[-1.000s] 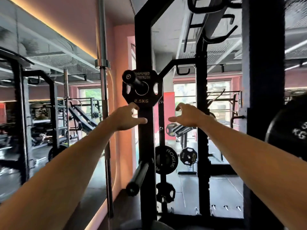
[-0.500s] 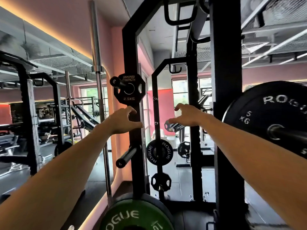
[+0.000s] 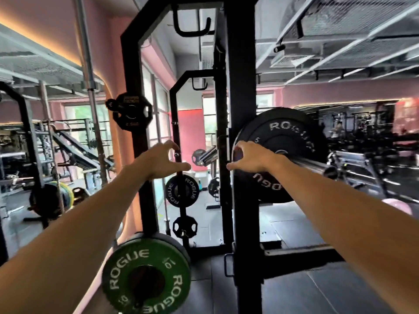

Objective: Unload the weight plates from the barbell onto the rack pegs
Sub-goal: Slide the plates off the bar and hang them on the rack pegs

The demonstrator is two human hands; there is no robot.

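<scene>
A black 5 kg ROGUE plate sits on the barbell sleeve at the right, just past the black rack upright. My right hand reaches out with fingers spread, in front of the plate's left edge; whether it touches is unclear. My left hand is stretched forward, fingers apart, holding nothing, in front of the left upright. A small black 2.5 kg plate hangs on a peg high on that upright. A green 10 kg ROGUE plate sits on a low peg.
A bare barbell stands upright left of the rack. More black plates hang on a second rack behind. Mirrors and gym machines fill the left side, benches and machines the right. The floor is dark rubber matting.
My view has swung right, bringing the loaded black plate and the green plate into sight. Both hands moved right; the right hand now reaches the black plate's left edge.
</scene>
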